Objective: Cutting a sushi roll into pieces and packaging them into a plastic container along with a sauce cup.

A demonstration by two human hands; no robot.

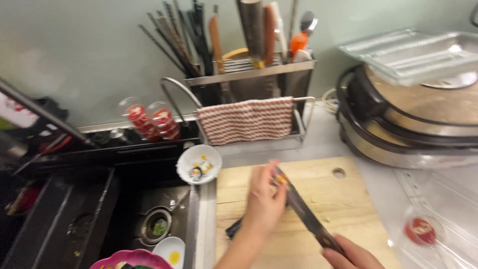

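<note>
My left hand [264, 199] reaches over a wooden cutting board [318, 199] and its fingertips touch the dark blade of a knife [303, 211] near its tip. Bits of food cling to the blade there. My right hand [351, 255] grips the knife's handle at the bottom edge of the view. A dark flat thing [233, 229] lies on the board under my left wrist; what it is I cannot tell. Motion blurs both hands.
A small white bowl of scraps [199, 164] sits at the edge of the black sink [124, 209]. Behind the board stands a utensil rack [249, 74] with a striped towel [246, 119]. Stacked pans [413, 124] are at right, a plastic lid [423, 231] beside the board.
</note>
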